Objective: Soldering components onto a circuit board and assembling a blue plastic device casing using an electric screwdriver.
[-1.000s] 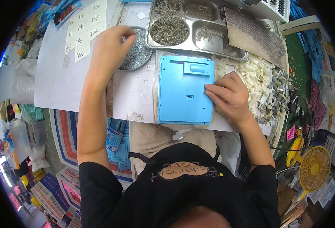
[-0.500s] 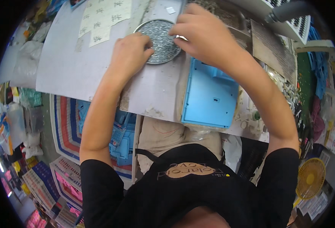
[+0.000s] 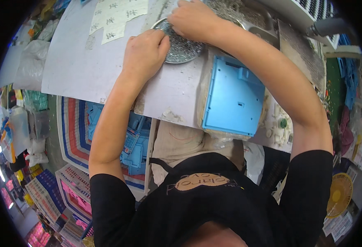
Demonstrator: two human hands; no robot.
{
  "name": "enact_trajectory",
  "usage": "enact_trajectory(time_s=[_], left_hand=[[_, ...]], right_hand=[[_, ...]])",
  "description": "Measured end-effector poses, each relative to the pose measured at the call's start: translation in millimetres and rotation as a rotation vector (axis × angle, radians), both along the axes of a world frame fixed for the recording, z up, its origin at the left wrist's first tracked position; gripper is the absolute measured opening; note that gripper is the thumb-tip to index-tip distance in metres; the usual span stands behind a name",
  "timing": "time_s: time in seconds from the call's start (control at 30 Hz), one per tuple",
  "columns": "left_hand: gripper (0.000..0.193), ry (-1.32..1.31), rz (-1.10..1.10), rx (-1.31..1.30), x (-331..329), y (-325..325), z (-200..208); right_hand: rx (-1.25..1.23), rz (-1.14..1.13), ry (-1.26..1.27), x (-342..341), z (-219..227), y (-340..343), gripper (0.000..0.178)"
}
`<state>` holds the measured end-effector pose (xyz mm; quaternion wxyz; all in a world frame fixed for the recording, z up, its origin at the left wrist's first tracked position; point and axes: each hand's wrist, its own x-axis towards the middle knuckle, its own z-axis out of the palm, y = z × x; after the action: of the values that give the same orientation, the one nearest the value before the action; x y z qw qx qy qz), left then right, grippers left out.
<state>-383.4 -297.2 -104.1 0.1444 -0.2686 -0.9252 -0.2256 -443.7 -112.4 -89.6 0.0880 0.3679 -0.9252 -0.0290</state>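
Observation:
A round metal dish (image 3: pixel 181 61) heaped with small shiny metal pieces, thin like pins or screws (image 3: pixel 185 49), is on the white worktop. At its left rim is my left hand (image 3: pixel 145 51), fingers curled and thumb alongside; whatever the fingertips hold is hidden. My right hand (image 3: pixel 194 21) reaches over the dish's far part with its fingers bent together and down, so its fingertips are hard to see. Nearer my body, right of the dish, a light blue plastic panel (image 3: pixel 234 99) lies on a pale block.
Patterned paper (image 3: pixel 117 18) lies at the far left of the worktop (image 3: pixel 82 70). A metal tray (image 3: pixel 261 18) stands beyond the dish. A dark rod-shaped arm (image 3: pixel 329 26) juts in at upper right. Blue plastic parts (image 3: pixel 133 152) fill a striped bag (image 3: pixel 72 127) below left.
My right hand has moved left, from the dish's right rim to over its far part. My left hand has turned slightly at the left rim. The whole view has shifted a little.

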Motion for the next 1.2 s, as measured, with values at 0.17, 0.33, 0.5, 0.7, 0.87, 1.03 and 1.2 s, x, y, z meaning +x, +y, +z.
enact_trajectory(time_s=[0.17,0.33,0.5,0.7,0.87,1.03,1.2], left_hand=[[0.009,-0.068,-0.233,0.069,61,42,36],[0.01,-0.126,-0.606,0.218,117,87,44],[0.013,-0.081,-0.698,0.078,123,113,35],[0.02,0.014,-0.728,-0.027,125,114,34],[0.027,-0.049,-0.646,-0.019,131,111,46],[0.023,-0.676,-0.524,0.268,140,103,72],[0.009,-1.252,-0.586,0.397,142,105,73]], right_hand=[[-0.173,-0.092,0.013,11,12,18,0.012],[-0.655,-0.063,-0.12,126,60,94,0.009],[-0.772,-0.313,-0.227,222,69,157,0.01],[-0.833,-0.455,-0.211,271,63,179,0.015],[-0.794,-0.35,-0.152,268,62,167,0.022],[-0.794,-0.203,-0.174,270,64,154,0.028],[-0.908,-0.008,-0.273,272,57,143,0.032]])
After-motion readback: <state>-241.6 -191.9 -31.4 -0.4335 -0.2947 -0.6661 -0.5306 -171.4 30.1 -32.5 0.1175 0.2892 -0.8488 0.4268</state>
